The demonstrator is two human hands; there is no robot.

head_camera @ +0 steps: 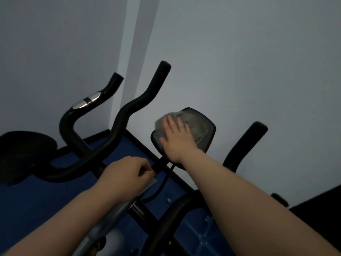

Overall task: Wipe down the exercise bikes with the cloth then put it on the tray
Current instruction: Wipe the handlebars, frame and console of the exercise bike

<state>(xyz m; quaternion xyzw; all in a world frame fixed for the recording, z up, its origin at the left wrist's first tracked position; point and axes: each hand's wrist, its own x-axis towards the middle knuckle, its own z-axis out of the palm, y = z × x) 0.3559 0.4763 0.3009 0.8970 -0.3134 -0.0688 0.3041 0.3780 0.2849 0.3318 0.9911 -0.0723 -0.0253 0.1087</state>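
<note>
A black exercise bike fills the middle of the view, with its console (206, 132) tilted toward me. My right hand (175, 139) lies flat on a grey cloth (191, 124) and presses it against the console screen. My left hand (127, 176) is closed around the bike's stem (160, 162) just below the console. The bike's curved handlebar (132, 109) rises to the left, and another grip (245, 145) rises to the right. No tray is in view.
A second bike's handlebar with a silver sensor (86, 102) and a dark saddle (24, 152) stand at the left. Blue floor mats (36, 200) lie below. A pale wall (239, 61) stands close behind the bikes.
</note>
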